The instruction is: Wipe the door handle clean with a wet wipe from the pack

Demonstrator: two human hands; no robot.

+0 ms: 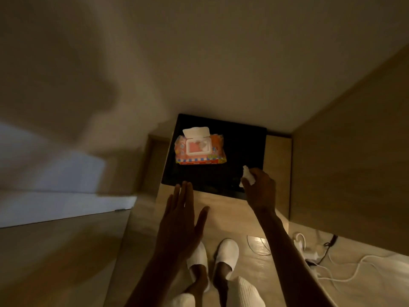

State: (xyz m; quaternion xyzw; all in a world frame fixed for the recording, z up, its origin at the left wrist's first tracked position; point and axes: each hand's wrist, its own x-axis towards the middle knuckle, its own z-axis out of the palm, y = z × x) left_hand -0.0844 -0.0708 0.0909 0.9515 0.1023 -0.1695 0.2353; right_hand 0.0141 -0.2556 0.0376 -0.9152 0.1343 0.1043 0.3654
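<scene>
An orange wet wipe pack (200,151) lies on a black panel (243,151) set into a wooden surface, its white lid flipped open toward the wall. My right hand (259,189) hovers over the panel's near right corner, fingers closed around a crumpled white wet wipe (247,176). My left hand (179,222) is flat with fingers spread, just short of the panel's near edge and below the pack, holding nothing. No door handle is visible in this view.
A wooden cabinet side (354,162) rises at the right. White and black cables with a plug strip (314,253) lie on the floor at lower right. My feet in white slippers (212,258) stand below the surface. The left of the frame is blurred.
</scene>
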